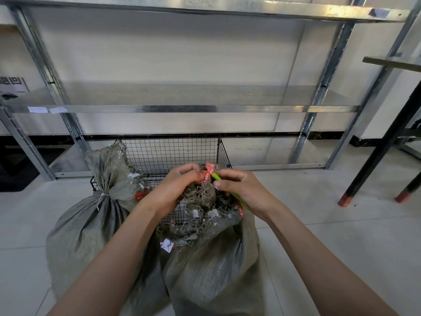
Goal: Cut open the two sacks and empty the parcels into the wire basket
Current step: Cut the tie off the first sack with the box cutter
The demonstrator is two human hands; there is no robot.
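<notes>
Left grip (180, 183), right grip (241, 188) — sack top (202, 197) between

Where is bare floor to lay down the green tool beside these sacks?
Bare tiles lie between the right sack and the black table legs, and also left of the tied sack, before the metal shelving. It is crowded where both sacks stand together at the wire basket.

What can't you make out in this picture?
Head view:
- The parcels: hidden inside the left sack and right sack.
- Tip of the green tool: lost between the left hand and right hand.
- Floor of the wire basket: mostly behind both sacks.
- Print on the red tag: too small, blurred.
</notes>
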